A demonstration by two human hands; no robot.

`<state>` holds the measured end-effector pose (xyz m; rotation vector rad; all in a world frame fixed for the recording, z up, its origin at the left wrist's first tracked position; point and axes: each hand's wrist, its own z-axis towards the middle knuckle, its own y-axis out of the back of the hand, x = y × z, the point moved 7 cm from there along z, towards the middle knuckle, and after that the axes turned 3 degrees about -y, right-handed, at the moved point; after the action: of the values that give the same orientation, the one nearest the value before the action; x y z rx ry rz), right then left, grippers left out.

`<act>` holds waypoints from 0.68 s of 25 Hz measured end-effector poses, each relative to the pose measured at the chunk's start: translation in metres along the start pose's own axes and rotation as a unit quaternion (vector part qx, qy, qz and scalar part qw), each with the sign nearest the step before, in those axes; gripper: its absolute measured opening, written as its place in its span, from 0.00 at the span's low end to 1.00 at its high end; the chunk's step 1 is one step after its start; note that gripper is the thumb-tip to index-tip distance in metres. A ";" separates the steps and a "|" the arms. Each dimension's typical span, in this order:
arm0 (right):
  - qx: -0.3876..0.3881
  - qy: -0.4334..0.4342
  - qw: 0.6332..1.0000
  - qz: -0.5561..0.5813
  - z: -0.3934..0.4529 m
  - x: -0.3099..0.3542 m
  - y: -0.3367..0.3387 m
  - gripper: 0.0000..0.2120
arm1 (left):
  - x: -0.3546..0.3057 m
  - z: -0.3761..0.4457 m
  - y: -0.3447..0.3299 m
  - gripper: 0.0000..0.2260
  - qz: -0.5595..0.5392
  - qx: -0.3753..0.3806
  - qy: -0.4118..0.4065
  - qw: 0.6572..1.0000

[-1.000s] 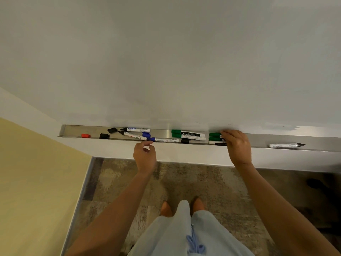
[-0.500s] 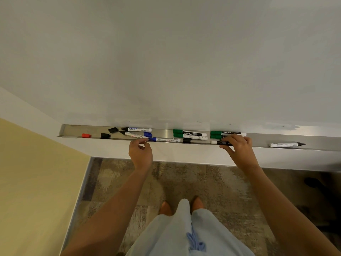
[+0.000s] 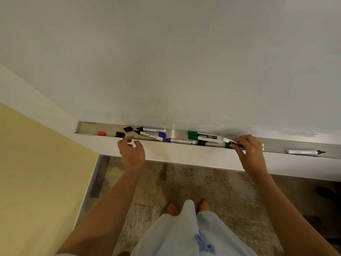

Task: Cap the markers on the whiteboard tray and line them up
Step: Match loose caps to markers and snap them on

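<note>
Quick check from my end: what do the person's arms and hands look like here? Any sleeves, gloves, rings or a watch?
Both hands, left and right, are bare: no gloves, and no rings or watch that I can make out. The forearms are bare too, with no sleeves in view up to the bottom edge of the frame. The only clothing visible is a light blue garment with a drawstring bow, hanging below.

Left hand (image 3: 132, 152) half-curled and empty; right hand (image 3: 249, 150) fingers pinched together.
</note>
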<state>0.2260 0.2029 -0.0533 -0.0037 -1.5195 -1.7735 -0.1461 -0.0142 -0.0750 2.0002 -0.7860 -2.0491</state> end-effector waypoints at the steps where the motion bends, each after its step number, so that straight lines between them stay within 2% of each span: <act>1: -0.014 -0.001 1.000 0.013 0.002 0.008 0.000 0.12 | -0.001 0.010 0.007 0.09 0.011 -0.011 -0.015 1.000; 3: -0.031 0.000 0.999 0.039 0.006 0.024 -0.002 0.12 | -0.004 0.033 0.023 0.10 0.058 -0.045 -0.043 0.996; 6: -0.024 0.009 0.997 0.078 0.014 0.057 -0.013 0.12 | 0.000 0.073 0.041 0.15 0.168 -0.062 -0.011 0.984; 9: -0.008 0.044 0.993 0.107 0.015 0.093 -0.027 0.12 | 0.010 0.106 0.051 0.19 0.242 -0.041 0.026 0.969; 12: -0.003 0.072 0.988 0.133 0.015 0.123 -0.035 0.11 | 0.020 0.125 0.054 0.19 0.294 -0.003 0.026 0.955; 17: 0.011 0.086 0.983 0.163 0.018 0.146 -0.044 0.12 | 0.031 0.143 0.055 0.17 0.313 0.006 0.022 0.950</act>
<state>0.0931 0.1372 -0.0160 -0.0809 -1.3291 -1.4586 -0.3005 -0.0393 -0.0814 1.5154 -1.2281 -1.6196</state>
